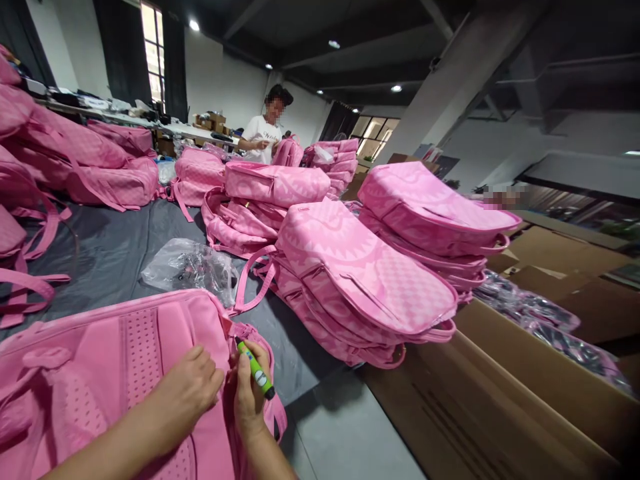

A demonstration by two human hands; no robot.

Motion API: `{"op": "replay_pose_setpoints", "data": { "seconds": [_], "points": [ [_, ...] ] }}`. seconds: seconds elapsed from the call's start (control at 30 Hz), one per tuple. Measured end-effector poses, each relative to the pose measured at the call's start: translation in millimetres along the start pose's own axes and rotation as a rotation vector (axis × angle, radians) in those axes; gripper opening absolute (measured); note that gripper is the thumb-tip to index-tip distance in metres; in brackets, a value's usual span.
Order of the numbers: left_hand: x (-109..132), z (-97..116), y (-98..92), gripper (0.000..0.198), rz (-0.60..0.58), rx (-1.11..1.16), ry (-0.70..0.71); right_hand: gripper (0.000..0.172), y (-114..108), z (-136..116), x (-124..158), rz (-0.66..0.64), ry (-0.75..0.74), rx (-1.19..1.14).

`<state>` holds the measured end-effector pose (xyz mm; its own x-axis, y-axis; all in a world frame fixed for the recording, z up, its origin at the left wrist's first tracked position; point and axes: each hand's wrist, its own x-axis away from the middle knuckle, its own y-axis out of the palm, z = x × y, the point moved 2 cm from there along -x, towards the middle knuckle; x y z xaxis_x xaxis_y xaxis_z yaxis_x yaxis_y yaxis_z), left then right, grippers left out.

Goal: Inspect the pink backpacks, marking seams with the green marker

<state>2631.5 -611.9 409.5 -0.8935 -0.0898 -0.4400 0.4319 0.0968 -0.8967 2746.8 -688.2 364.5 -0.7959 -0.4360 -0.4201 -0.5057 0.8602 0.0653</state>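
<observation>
Backpack [173,327] on gray-sheeted table [120,250], right hand [246,399] clamped on green marker [259,375], left hand [197,379] curled, grip unclear, white walls [215,80] beyond.

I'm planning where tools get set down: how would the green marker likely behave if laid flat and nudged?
The green marker in the right hand would probably roll, since its barrel looks round. It is likely light, being so slim. It should feel stiff, as its body looks straight.

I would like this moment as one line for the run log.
left hand: on pink backpack | right hand: holding green marker | beyond: clear plastic bag, stacked backpacks
</observation>
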Motion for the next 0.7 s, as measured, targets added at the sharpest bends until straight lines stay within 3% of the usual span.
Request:
{"op": "replay_pose_setpoints", "data": {
  "seconds": [0.07, 0.27, 0.47, 0.7],
  "points": [
    [9.8, -3.9, -2.7, 0.013, 0.045, 0.041, -0.008, 0.037, 2.7, -2.6, -0.1, -0.037, 0.075, -0.078],
    [14.2, -24.6, -6.3, 0.03, -0.014, 0.095, -0.143, 0.032, -10.8, 0.7, 13.6, -0.03, 0.246, -0.093],
    [23.8, -16.2, -1.1, 0.016, 0.096, 0.185, -0.101, 0.033, -20.2, -9.9, 14.9, -0.076, 0.142, 0.098],
    [24.0, -19.1, 8.8, 0.02, 0.131, 0.161, -0.1, 0.028, -11.7, -15.6, 8.7, -0.239, 0.081, 0.238]
  ]
}}
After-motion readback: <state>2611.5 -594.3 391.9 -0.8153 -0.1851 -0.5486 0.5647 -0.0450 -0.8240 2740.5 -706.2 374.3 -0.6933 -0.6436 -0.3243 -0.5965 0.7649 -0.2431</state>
